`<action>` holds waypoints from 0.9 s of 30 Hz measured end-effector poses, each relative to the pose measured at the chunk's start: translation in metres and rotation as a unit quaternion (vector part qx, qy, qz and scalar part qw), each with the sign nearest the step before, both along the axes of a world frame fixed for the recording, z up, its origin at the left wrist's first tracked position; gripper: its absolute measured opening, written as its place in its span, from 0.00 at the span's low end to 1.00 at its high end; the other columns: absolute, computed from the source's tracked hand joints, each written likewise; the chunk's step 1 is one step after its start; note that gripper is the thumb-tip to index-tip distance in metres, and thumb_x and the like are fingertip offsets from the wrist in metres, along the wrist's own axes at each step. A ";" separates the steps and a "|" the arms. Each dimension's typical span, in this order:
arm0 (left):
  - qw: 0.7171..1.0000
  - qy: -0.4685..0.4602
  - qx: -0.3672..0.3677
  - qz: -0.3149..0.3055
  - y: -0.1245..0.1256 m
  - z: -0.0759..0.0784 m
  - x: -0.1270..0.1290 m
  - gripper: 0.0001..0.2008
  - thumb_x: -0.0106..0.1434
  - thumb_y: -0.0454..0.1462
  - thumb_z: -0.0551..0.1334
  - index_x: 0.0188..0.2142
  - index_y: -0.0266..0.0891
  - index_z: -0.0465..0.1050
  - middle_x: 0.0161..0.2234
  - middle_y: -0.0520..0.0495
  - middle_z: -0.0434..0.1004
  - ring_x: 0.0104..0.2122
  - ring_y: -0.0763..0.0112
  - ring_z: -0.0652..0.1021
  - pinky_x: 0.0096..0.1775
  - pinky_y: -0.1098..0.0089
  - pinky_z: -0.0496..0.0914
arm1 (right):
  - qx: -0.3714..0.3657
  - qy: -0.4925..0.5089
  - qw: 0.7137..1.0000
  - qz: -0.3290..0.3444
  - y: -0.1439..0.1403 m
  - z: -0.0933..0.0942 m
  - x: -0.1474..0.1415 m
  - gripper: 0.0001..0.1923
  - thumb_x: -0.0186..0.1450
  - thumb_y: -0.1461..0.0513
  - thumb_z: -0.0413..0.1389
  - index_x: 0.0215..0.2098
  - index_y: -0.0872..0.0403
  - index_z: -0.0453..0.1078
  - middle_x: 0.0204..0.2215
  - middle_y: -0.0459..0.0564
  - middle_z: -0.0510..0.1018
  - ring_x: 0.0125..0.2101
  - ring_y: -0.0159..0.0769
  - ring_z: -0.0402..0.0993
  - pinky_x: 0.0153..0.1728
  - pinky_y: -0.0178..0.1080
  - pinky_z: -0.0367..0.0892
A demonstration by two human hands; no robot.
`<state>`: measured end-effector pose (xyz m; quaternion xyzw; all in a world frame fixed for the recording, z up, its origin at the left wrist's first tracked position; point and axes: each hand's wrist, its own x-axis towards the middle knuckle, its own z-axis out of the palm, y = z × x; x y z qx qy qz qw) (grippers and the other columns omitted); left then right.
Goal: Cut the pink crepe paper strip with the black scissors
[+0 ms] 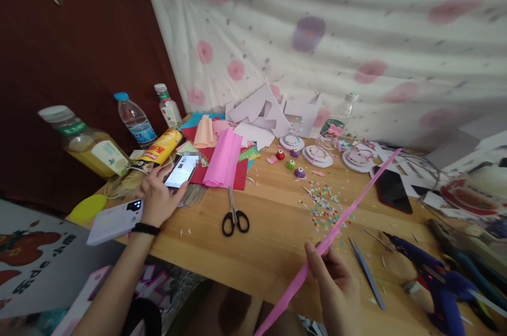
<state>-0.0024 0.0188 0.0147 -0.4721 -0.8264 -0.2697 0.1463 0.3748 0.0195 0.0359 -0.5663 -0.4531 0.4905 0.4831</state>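
Pink paper strip [344, 215] slants across the near edge of the bench [273, 235], pinched between the thumb and curled fingers of the right hand [331, 279]. The left arm [119, 278] is stretched forward; the left hand [157, 197] holds the lit phone [182, 172], thumb and fingers on opposite edges.

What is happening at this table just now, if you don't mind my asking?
A person seated at a wooden table has both hands occupied. The right hand pinches a long pink strip between thumb and fingers, while the left hand holds the near end of a lit phone. Scissors lie unheld between the hands, near a pink paper roll. Scattered confetti and a blue glue gun lie farther right.
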 end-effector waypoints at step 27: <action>0.998 0.049 0.026 -0.013 -0.003 -0.004 0.005 0.27 0.62 0.49 0.60 0.56 0.36 0.65 0.61 0.30 0.64 0.59 0.42 0.66 0.57 0.46 0.53 | 0.015 -0.017 1.000 -0.013 0.002 0.006 -0.006 0.27 0.51 0.41 0.66 0.18 0.55 0.68 0.17 0.42 0.64 0.22 0.32 0.58 0.22 0.34 0.56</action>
